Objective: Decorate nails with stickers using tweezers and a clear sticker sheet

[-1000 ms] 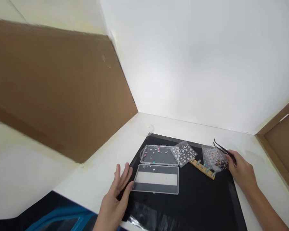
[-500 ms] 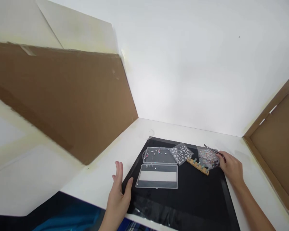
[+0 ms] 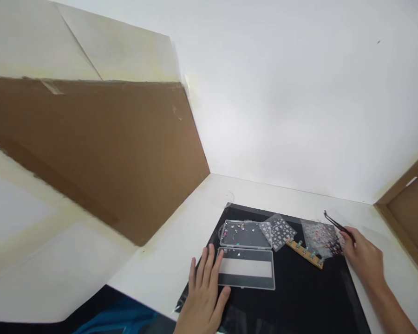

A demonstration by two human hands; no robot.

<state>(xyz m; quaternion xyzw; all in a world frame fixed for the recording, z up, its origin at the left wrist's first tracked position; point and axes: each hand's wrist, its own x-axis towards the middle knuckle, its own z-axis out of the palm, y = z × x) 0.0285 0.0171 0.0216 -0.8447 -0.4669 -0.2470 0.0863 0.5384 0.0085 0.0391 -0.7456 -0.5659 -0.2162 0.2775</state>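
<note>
My left hand (image 3: 204,290) lies palm down with fingers spread, over the left edge of the black mat (image 3: 292,301) and against the left side of an open clear plastic case (image 3: 245,267). Tiny shiny gems are scattered in both halves of the case, and a white strip lies in the near half. My right hand (image 3: 364,255) grips dark tweezers (image 3: 337,224), their tips pointing up and left. Beside it lies a clear sheet of colored stickers (image 3: 320,236). A wooden strip (image 3: 304,253) bearing several greenish nail tips sits left of that sheet.
A clear sheet with white designs (image 3: 282,232) overlaps the case's right corner. Brown cardboard panels stand on the left (image 3: 107,153) and right (image 3: 414,199) of the white table (image 3: 167,260). A white wall rises behind.
My left hand has moved from the mat's edge to lie flat beside the case. My right hand still holds the tweezers, now lifted more clear of the sticker sheet. The view has shifted left.
</note>
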